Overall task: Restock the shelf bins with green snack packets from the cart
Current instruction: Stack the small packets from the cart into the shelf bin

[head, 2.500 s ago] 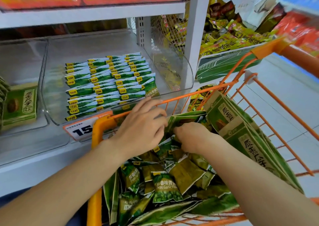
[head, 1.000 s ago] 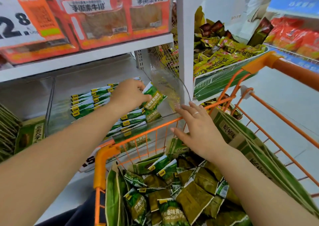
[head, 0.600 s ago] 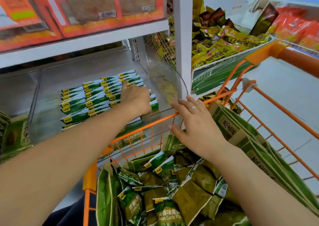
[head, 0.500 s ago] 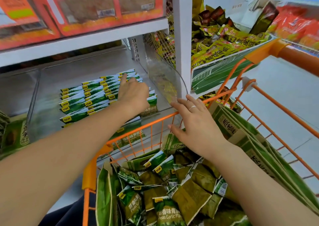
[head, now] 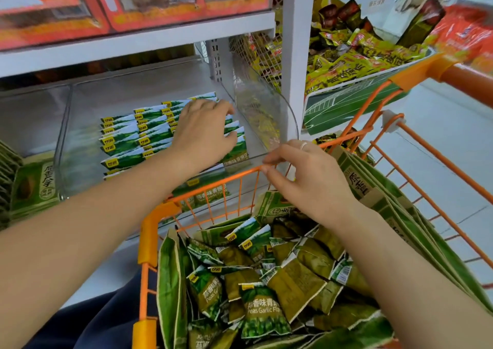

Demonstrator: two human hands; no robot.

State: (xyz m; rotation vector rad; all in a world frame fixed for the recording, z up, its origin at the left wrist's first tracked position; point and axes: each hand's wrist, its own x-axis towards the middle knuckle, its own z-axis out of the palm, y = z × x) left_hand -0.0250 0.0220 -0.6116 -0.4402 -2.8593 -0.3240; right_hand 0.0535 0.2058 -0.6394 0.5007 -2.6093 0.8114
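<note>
Rows of green snack packets (head: 125,135) lie in a clear plastic shelf bin (head: 266,114). My left hand (head: 205,132) rests on the right-hand rows with its fingers spread, pressing down on the packets and covering several of them. Below, the orange wire cart (head: 213,186) holds a heap of loose green pea packets (head: 261,311). My right hand (head: 306,180) hovers over the cart's front rim with loosely bent fingers; the thumb and forefinger tips sit at the rim wire and hold nothing.
Large green bags (head: 386,210) stand along the cart's right side. Green boxes (head: 34,186) fill the bin to the left. A white shelf post (head: 293,55) rises right of the clear bin, with a tray of yellow snacks (head: 346,66) beyond. Red boxes (head: 160,2) sit overhead.
My left hand carried packets from the cart into the bin, laid them on the right rows, and now presses there. My right hand rose from the heap to the cart's rim.
</note>
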